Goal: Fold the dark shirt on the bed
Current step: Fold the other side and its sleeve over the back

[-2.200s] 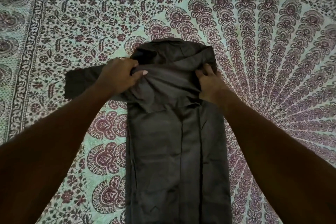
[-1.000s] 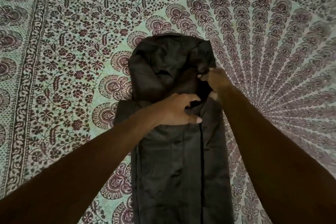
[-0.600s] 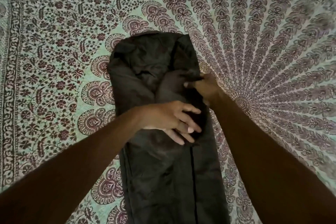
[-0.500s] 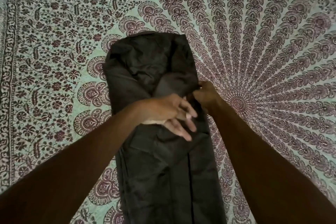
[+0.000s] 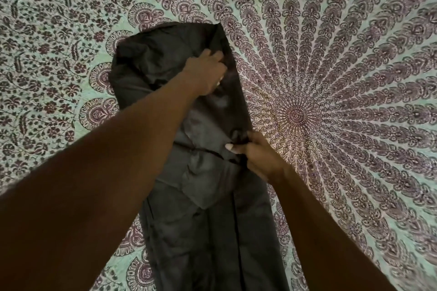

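On the upper right of the dark shirt (image 5: 203, 196), the left hand (image 5: 207, 73) presses flat, fingers loosely spread. Lower down, the right hand (image 5: 256, 157) pinches the shirt's right edge. Folded into a long narrow strip, the shirt lies wrinkled on the patterned bedspread (image 5: 343, 101); the left forearm crosses it.

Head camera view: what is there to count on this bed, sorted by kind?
Dark shirt: 1, folded into a long narrow strip
Patterned bedspread: 1, under the shirt
Hands: 2, the left hand on the shirt's far end and the right hand pinching its right edge
Total: 4
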`<state>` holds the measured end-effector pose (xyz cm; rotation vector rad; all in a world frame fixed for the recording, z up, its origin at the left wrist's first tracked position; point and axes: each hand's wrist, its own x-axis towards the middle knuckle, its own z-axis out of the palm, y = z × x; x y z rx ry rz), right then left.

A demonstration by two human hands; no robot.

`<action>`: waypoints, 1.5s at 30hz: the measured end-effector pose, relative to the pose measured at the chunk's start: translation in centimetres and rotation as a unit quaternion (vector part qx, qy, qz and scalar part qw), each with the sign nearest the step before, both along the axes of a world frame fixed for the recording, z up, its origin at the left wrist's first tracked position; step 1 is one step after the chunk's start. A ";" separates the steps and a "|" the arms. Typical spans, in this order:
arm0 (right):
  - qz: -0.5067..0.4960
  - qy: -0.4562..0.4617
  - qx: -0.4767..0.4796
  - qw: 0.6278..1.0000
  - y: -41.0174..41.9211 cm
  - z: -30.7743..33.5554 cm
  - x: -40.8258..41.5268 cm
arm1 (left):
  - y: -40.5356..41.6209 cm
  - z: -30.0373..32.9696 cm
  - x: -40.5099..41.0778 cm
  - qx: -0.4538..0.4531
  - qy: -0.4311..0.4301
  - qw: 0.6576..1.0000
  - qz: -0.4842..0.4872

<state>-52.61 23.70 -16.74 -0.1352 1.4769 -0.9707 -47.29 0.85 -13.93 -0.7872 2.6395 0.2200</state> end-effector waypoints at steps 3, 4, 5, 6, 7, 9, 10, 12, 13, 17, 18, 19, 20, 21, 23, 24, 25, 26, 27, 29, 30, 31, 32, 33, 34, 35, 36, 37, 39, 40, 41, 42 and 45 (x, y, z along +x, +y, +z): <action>-0.043 -0.071 -0.009 0.997 1.5 0.5 0.0 | 0.2 -1.1 0.0 0.034 0.017 0.999 0.022; -0.045 -0.082 -0.022 0.995 1.9 0.7 -0.1 | 0.3 -1.6 0.1 0.042 0.020 0.999 0.029; -0.052 -0.094 -0.029 0.994 2.2 1.0 -0.1 | 0.3 -2.2 0.3 0.050 0.020 0.998 0.037; -0.057 -0.106 -0.036 0.992 2.6 1.3 -0.3 | 0.3 -2.7 0.4 0.058 0.019 0.997 0.048; -0.055 -0.109 -0.036 0.992 2.8 1.6 -0.4 | 0.3 -3.3 0.5 0.065 0.019 0.996 0.064; -0.013 -0.061 -0.029 0.998 3.2 1.6 -0.9 | 0.5 -4.3 0.7 0.077 0.041 0.990 0.113; 0.014 -0.028 -0.025 0.999 3.3 1.4 -1.0 | 0.5 -4.7 0.8 0.083 0.058 0.984 0.144; 0.036 0.011 -0.018 0.999 3.5 1.3 -1.2 | 0.6 -5.1 0.8 0.097 0.100 0.969 0.205; 0.028 0.005 -0.016 0.999 3.6 1.3 -1.3 | 0.5 -4.9 0.8 0.107 0.127 0.958 0.233; 0.014 -0.059 -0.017 0.998 3.3 1.3 -1.8 | -0.4 -4.0 0.2 0.157 0.176 0.922 0.308; 0.025 -0.060 -0.008 0.998 3.3 1.1 -2.1 | -0.7 -3.9 0.1 0.172 0.170 0.915 0.324; 0.044 -0.064 0.007 0.997 3.4 1.0 -2.3 | -1.0 -3.7 0.0 0.183 0.163 0.910 0.335; 0.072 -0.076 0.027 0.994 3.7 0.7 -2.6 | -1.2 -3.7 -0.1 0.184 0.158 0.910 0.336; 0.111 -0.099 0.050 0.988 3.9 0.7 -2.9 | -1.3 -3.7 0.0 0.178 0.154 0.914 0.330; 0.201 -0.126 0.079 0.968 4.4 0.7 -3.1 | -1.4 -3.9 0.1 0.163 0.152 0.925 0.309; 0.229 -0.130 0.079 0.961 4.5 0.6 -3.1 | -1.4 -4.0 0.3 0.163 0.154 0.926 0.305; 0.232 -0.129 0.078 0.961 4.6 0.3 -3.0 | -1.3 -4.2 0.4 0.162 0.158 0.926 0.302; 0.223 -0.121 0.079 0.964 4.6 0.2 -3.0 | -1.1 -4.3 0.5 0.158 0.163 0.927 0.300; 0.212 -0.112 0.080 0.968 4.6 0.2 -2.8 | -1.0 -4.4 0.7 0.153 0.169 0.926 0.300; 0.192 -0.109 0.072 0.973 4.8 0.1 -2.4 | -0.7 -4.5 1.1 0.151 0.185 0.922 0.306; 0.180 -0.117 0.068 0.974 4.9 0.3 -2.2 | -0.6 -4.5 1.3 0.154 0.195 0.917 0.311; 0.168 -0.130 0.065 0.975 5.2 0.4 -2.0 | -0.4 -4.5 1.5 0.160 0.206 0.911 0.321; 0.156 -0.143 0.060 0.975 5.5 0.6 -1.9 | -0.2 -4.4 1.8 0.168 0.216 0.903 0.332; 0.144 -0.165 0.052 0.974 5.9 0.7 -1.9 | 0.1 -4.4 2.1 0.176 0.224 0.896 0.340; 0.134 -0.193 0.040 0.971 6.3 1.1 -1.8 | 0.4 -4.4 2.3 0.184 0.226 0.892 0.346; 0.125 -0.218 0.031 0.968 6.7 1.1 -1.8 | 0.6 -4.3 2.5 0.191 0.229 0.889 0.348; 0.124 -0.232 0.029 0.964 7.2 1.1 -1.8 | 0.8 -4.1 2.7 0.199 0.226 0.887 0.350; 0.134 -0.235 0.036 0.962 7.6 1.0 -1.9 | 1.0 -4.0 2.9 0.212 0.218 0.885 0.353; 0.172 -0.229 0.057 0.956 8.2 0.8 -1.8 | 1.3 -3.8 3.3 0.261 0.194 0.874 0.361; 0.192 -0.219 0.067 0.954 8.4 0.8 -1.8 | 1.5 -3.7 3.5 0.284 0.179 0.871 0.359; 0.203 -0.211 0.071 0.954 8.5 0.8 -1.6 | 1.7 -3.6 3.8 0.293 0.167 0.874 0.349; 0.199 -0.204 0.070 0.956 8.7 0.8 -1.5 | 1.9 -3.6 4.1 0.286 0.160 0.884 0.334; 0.148 -0.177 0.046 0.972 9.0 1.0 -0.9 | 2.7 -3.7 4.6 0.230 0.189 0.905 0.304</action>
